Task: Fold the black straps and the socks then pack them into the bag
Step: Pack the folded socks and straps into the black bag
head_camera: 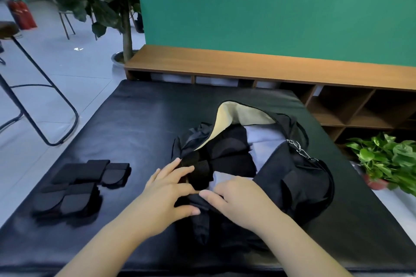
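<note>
A black bag (299, 186) lies open on the black mat (135, 119), its cream lining (234, 114) turned up at the back. Dark folded pieces and a pale grey cloth (263, 139) show inside it. My left hand (164, 195) rests at the bag's mouth, with straight fingers pressing a folded black piece (200, 173) and the thumb lying on the bag's near fabric. My right hand (243, 198) grips the bag's near rim, thumb on top and fingers curled out of sight. Several folded black socks and straps (76, 189) lie on the mat to the left.
A low wooden shelf (247, 65) runs along the green wall behind the mat. A potted green plant (387, 159) stands on the floor at the right. On the left are a black metal stool (33, 87) and a potted tree (126, 29).
</note>
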Available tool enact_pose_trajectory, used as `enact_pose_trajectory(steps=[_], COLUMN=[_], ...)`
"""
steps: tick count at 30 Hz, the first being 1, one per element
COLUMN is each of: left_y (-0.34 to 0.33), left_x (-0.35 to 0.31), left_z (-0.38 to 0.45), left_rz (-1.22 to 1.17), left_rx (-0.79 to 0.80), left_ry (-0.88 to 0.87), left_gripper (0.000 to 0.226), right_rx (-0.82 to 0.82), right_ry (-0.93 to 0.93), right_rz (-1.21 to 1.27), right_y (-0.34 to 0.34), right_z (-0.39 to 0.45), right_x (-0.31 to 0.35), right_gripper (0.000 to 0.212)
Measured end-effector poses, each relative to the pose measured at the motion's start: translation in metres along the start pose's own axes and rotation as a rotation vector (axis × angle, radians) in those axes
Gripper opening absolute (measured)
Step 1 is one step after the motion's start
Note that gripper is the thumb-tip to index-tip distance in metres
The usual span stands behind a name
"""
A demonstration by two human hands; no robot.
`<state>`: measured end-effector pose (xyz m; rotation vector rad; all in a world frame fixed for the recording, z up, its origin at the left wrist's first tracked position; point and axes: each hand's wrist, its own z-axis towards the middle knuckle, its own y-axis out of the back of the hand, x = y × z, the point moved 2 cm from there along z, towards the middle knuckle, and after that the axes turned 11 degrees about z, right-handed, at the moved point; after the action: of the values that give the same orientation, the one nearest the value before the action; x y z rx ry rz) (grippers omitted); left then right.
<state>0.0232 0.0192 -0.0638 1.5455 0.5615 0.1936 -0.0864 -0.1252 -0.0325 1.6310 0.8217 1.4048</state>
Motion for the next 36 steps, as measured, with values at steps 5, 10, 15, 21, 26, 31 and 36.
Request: enact_pose_trajectory(steps=[5, 10, 15, 21, 26, 31, 36], left_y=[0.0, -0.002, -0.012, -0.02, -0.02, -0.029, -0.042], left_x=[0.007, 0.03, 0.059, 0.099, 0.123, 0.143, 0.162], left_z=[-0.01, -0.027, -0.046, -0.073, -0.096, -0.107, -0.108], left_rz=[-0.097, -0.215, -0.215, -0.108, -0.122, -0.167, -0.313], left_rx=[-0.037, -0.18, -0.275, -0.459, -0.552, -0.533, -0.451], left_ry=[0.069, 0.139, 0.248, 0.372, 0.55, 0.796, 0.917], left_gripper=[0.027, 0.049, 0.05, 0.042, 0.049, 0.063, 0.078], right_rx=[-0.016, -0.076, -0.175, -0.302, -0.186, -0.05, 0.036], right_ry=[0.054, 0.137, 0.211, 0.35, 0.383, 0.246, 0.109], right_rz=[0.005, 0.083, 0.089, 0.205, 0.228, 0.3, 0.348], right_y=[-0.004, -0.012, -0.036, -0.06, -0.085, -0.108, -0.127], right_z=[0.006, 0.018, 0.041, 0.059, 0.071, 0.085, 0.094], right_x=[0.003, 0.016, 0.036, 0.068, 0.089, 0.096, 0.097], right_gripper=[0.046, 0.025, 0.014, 0.025, 0.028, 0.024, 0.029])
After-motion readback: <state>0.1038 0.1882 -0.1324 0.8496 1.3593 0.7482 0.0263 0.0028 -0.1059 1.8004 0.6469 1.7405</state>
